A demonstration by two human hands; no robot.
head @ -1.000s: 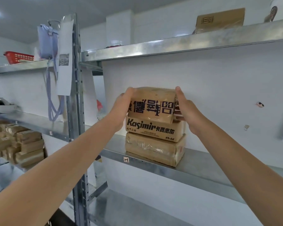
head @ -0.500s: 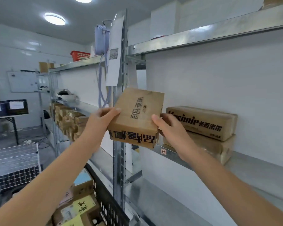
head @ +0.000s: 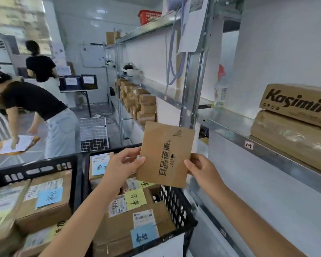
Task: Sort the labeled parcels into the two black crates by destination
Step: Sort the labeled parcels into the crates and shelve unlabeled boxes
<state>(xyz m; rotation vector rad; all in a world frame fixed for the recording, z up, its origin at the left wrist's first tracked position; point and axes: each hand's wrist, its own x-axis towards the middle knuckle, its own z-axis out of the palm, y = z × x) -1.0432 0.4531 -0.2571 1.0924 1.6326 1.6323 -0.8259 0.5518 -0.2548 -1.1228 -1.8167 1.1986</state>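
I am pinching the brown parcel [head: 165,154] by its side edges. The left hand [head: 124,164] is clamping the left edge between thumb and fingers. The right hand [head: 202,169] is doing likewise near the lower right corner.

The parcel is hanging upright in the air, printed face toward me. It is over the right crate [head: 174,204] and clear of the steel shelf [head: 230,125].

This face is showing no destination note. The boxes [head: 119,225] lying in both crates are carrying blue and yellow handwritten notes [head: 48,197].

Judgement: I am advising a turn of the parcel to find its note before choosing between this crate and the left crate [head: 37,168]. I am also recommending lowering it flat onto the boxes rather than dropping it, as both crates are looking nearly full.
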